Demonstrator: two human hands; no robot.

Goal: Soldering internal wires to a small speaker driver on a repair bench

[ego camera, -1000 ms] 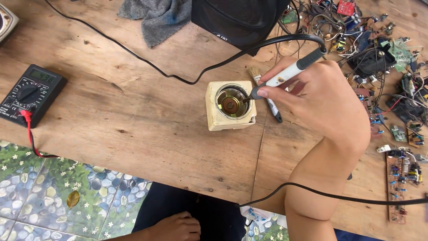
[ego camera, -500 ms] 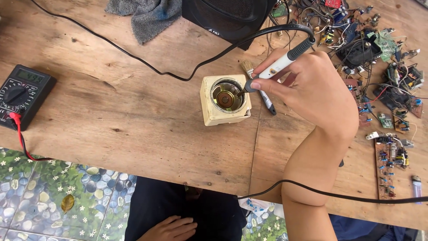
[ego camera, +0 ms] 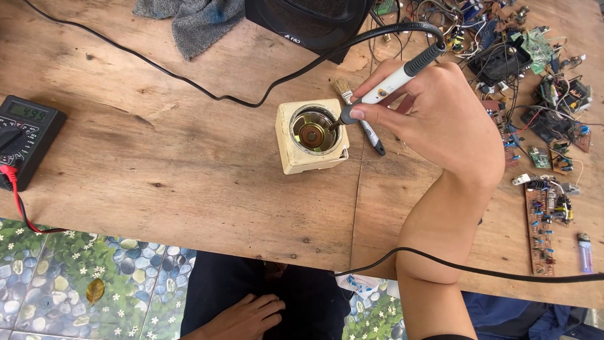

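Observation:
My right hand [ego camera: 434, 119] grips a white and grey soldering iron [ego camera: 391, 82] like a pen. Its tip reaches into the round metal opening of a small cream-coloured box [ego camera: 309, 135] that stands on the wooden table [ego camera: 157, 157]. The iron's black cord [ego camera: 264, 88] runs away across the table to the upper left. My left hand [ego camera: 242, 315] rests flat on my lap below the table's edge, holding nothing, its fingers spread. A small paintbrush [ego camera: 362, 116] lies just right of the box, partly under my right hand.
A black multimeter [ego camera: 25, 135] with a red lead sits at the left edge. A grey cloth [ego camera: 192, 22] and a black speaker [ego camera: 308, 22] lie at the back. Circuit boards [ego camera: 544, 226], wires and parts crowd the right side, with a lighter [ego camera: 585, 252].
The view has drifted slightly. My right hand keeps the iron's tip at the box's opening, and my left hand has stayed on my lap.

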